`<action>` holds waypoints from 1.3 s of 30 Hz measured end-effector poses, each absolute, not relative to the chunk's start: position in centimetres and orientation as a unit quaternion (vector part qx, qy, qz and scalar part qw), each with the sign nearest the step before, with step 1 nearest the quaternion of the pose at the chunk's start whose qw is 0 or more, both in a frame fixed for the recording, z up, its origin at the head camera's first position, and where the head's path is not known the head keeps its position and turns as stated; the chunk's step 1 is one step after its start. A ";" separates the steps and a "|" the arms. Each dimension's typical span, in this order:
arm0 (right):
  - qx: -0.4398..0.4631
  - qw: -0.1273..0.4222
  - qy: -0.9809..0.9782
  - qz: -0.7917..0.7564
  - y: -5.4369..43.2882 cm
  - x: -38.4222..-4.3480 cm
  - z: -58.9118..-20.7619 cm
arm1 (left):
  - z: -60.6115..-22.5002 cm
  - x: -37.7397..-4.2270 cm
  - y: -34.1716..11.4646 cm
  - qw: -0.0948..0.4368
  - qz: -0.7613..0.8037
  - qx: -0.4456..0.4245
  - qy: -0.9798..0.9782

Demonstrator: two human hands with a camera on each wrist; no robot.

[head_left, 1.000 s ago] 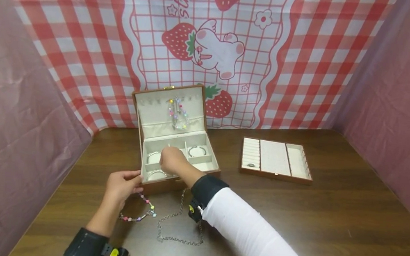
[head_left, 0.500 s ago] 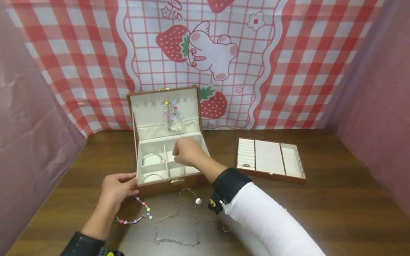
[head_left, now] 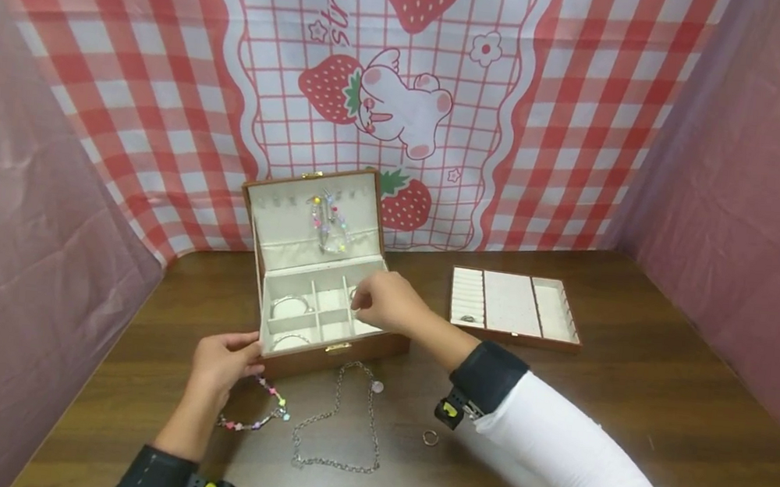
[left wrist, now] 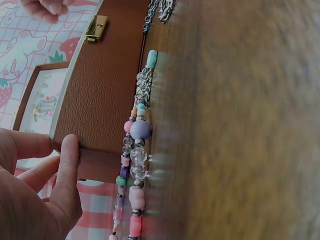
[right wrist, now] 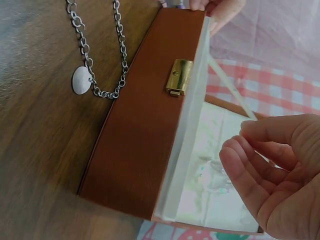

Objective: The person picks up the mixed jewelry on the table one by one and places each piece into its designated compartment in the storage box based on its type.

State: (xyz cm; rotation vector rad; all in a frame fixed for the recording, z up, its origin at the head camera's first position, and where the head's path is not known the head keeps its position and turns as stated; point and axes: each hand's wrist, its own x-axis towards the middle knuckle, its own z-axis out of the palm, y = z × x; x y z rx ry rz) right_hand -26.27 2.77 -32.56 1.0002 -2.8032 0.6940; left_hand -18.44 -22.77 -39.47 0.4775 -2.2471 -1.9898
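A brown jewelry box [head_left: 309, 352] stands with its lid up and a pale divided interior. My left hand [head_left: 220, 359] grips its front left corner, fingers on two sides. My right hand [head_left: 391, 302] hovers over the right compartments with fingers loosely curled; in the right wrist view, nothing shows between its fingertips [right wrist: 232, 150]. One bracelet [head_left: 293, 299] lies in the back left compartment, another bracelet [head_left: 292, 336] in the front left one. My right hand mostly hides the back right compartment. Beaded jewelry [head_left: 327, 222] hangs inside the lid.
In front of the box lie a silver chain necklace [head_left: 333, 464] with an oval tag, a colourful beaded strand [head_left: 277, 395] and a ring [head_left: 431, 438]. A divided tray [head_left: 511, 302] with a ring [head_left: 467, 318] sits to the right. A strawberry-print cloth [head_left: 403, 104] hangs behind.
My right hand has moved right, from the left and middle compartments to the right ones. The ring on the table has come into view. My left hand stays at the box corner.
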 end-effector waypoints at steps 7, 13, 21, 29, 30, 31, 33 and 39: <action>0.330 0.045 -0.903 0.271 5.4 -25.0 -32.8 | -39.4 -18.5 -22.8 0.052 -0.648 0.157 -0.744; 0.337 0.033 -0.895 0.291 7.1 -23.9 -34.3 | -39.5 -18.4 -22.9 0.052 -0.641 0.163 -0.748; 0.336 0.005 -0.889 0.310 8.9 -22.8 -35.8 | -39.5 -18.5 -22.7 0.050 -0.640 0.159 -0.750; 0.410 -0.060 -0.872 0.259 10.9 -22.3 -36.8 | -39.3 -18.5 -22.7 0.049 -0.638 0.159 -0.752; 0.426 -0.071 -0.867 0.251 11.2 -22.3 -36.9 | -39.3 -18.5 -22.6 0.049 -0.638 0.159 -0.752; 0.436 -0.085 -0.862 0.244 11.5 -22.2 -37.0 | -39.3 -18.5 -22.6 0.050 -0.637 0.159 -0.752; 0.456 -0.110 -0.853 0.231 12.0 -21.9 -37.1 | -39.3 -18.5 -22.6 0.051 -0.636 0.160 -0.753; 0.488 -0.160 -0.832 0.209 12.9 -20.6 -37.2 | -39.4 -18.5 -22.8 0.048 -0.636 0.155 -0.754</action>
